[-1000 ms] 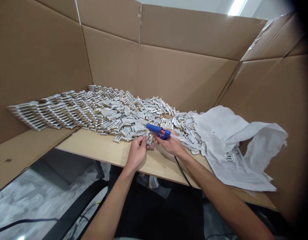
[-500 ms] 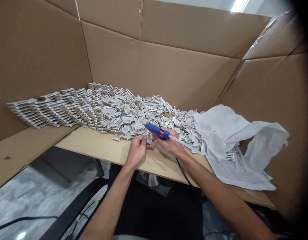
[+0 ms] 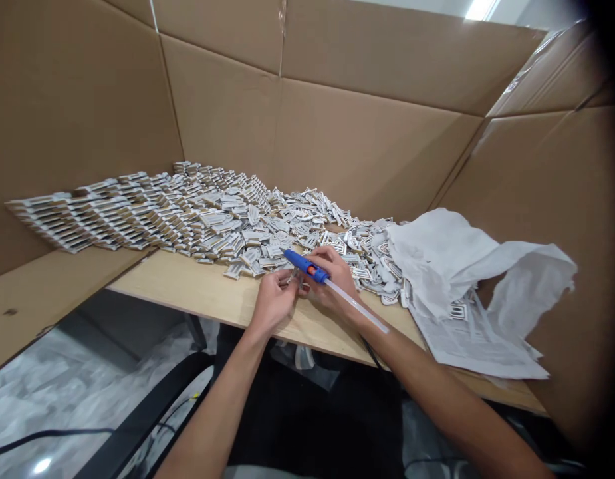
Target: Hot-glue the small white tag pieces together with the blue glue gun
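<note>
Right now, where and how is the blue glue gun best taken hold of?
Probably by the rear half of the glue gun, from the right, where the right hand holds it: its tip points forward-left, and the glue stick trails out behind. Any handle is hidden.

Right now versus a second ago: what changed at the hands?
The right hand has turned the glue gun: its rear, with the translucent stick, swung down toward the right forearm. Nothing visibly let go. Same as before: left hand pinching a small piece, stacks on the left, white paper on the right.
</note>
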A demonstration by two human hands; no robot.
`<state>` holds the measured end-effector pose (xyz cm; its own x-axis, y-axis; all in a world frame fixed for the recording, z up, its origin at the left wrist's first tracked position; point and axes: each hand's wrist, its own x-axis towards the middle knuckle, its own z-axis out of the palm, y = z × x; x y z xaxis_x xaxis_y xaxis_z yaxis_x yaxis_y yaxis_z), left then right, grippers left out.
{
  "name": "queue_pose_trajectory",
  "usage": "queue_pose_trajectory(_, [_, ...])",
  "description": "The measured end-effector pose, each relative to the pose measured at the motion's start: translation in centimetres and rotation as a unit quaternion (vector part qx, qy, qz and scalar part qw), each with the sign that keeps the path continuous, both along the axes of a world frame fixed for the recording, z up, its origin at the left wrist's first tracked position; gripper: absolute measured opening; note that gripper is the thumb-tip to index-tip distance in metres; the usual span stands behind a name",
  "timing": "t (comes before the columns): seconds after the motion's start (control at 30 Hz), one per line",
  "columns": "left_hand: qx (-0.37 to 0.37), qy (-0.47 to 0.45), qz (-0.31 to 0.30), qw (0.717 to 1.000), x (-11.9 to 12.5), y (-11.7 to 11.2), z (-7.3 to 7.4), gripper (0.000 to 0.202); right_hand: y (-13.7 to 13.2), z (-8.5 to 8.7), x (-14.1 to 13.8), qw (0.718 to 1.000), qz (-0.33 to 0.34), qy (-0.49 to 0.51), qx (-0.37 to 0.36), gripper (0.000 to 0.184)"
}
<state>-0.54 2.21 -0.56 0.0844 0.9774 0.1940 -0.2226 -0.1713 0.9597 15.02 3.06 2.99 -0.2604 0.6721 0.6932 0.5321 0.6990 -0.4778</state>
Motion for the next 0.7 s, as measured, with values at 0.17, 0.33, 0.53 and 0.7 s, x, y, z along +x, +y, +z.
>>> queue_pose_trajectory(0.17, [-0.079, -0.114, 0.054, 0.989, 0.2, -0.1, 0.4, 0.02, 0.4, 0.4, 0.3, 0.999, -0.018, 0.031, 0.002, 0.02])
queue_pose_trajectory(0.33, [-0.099, -0.189, 0.104, 0.971, 0.4, -0.3, 1.0, 0.022, 0.9, 0.6, 1.5, 0.999, -0.015, -0.03, -0.021, 0.043])
queue_pose_trajectory(0.53, [-0.084, -0.209, 0.11, 0.968, 0.4, -0.8, 1.7, 0.023, 0.8, 0.5, 1.6, 0.994, 0.055, -0.083, -0.05, 0.041])
queue_pose_trajectory(0.7, [-0.087, -0.214, 0.121, 0.965, 0.4, -1.0, 1.8, 0.025, 1.0, 0.3, 1.6, 0.991, 0.031, -0.109, -0.066, 0.047])
